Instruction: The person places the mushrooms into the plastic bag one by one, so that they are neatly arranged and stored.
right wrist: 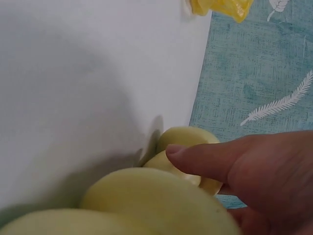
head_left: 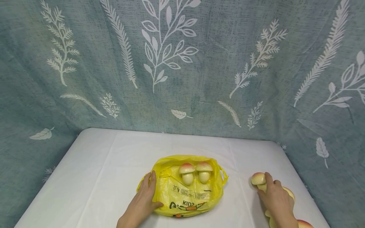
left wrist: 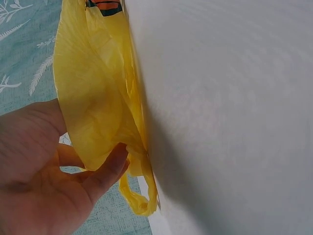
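A yellow plastic bag (head_left: 168, 190) lies with its mouth spread wide on the white table. Two toy mushrooms with pale stems and reddish caps, one at the left (head_left: 187, 178) and one at the right (head_left: 204, 176), lie inside it. My left hand (head_left: 144, 196) holds the bag's left edge, its thumb and fingers on opposite sides of the plastic in the left wrist view. At the right, my right hand (head_left: 274, 196) grips another toy mushroom (head_left: 258, 179) between thumb and fingers. Part of that mushroom is hidden by the hand.
More toy mushrooms (right wrist: 156, 196) lie close under and beside the right hand, partly covered by the arm in the head view. A bag handle loop (head_left: 224, 175) sticks out rightward. Patterned green cloth (head_left: 182, 104) hangs behind the white table (head_left: 94, 171).
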A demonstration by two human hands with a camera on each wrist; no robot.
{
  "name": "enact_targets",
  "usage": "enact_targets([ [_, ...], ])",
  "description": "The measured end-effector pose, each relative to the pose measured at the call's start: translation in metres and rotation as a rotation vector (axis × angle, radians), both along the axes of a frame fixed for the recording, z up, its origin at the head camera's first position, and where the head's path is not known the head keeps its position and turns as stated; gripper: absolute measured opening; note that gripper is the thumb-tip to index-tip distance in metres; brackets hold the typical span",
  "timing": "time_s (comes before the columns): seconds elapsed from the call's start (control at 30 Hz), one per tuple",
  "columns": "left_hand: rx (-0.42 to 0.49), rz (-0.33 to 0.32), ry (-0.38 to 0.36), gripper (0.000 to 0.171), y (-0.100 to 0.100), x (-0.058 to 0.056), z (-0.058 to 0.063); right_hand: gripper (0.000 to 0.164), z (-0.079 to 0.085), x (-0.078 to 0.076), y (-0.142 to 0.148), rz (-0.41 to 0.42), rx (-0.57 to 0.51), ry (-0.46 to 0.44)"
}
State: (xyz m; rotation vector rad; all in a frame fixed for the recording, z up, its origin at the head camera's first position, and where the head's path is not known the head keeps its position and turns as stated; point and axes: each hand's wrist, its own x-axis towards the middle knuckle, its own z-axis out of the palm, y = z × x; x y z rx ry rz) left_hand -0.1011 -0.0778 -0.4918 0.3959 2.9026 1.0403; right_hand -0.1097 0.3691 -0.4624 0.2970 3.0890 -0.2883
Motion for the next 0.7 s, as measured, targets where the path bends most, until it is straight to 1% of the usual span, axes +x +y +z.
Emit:
enact_targets([
  [0.13, -0.002, 0.002, -0.003, 0.109, -0.0002, -0.0003, -0.0007, 0.071, -0.0012, 0.0003, 0.0012, -0.003, 0.0, -0.003],
  [0.37, -0.008, -0.003, 0.009, 0.11, -0.0005, -0.0007, -0.0017, 0.069, -0.0021, 0.0025, 0.0019, 0.031, -0.011, 0.067],
  [0.7, -0.004, -0.009, 0.015, 0.11, -0.0005, 0.0002, -0.0007, 0.07, -0.0055, 0.006, 0.0024, 0.023, -0.048, 0.076],
])
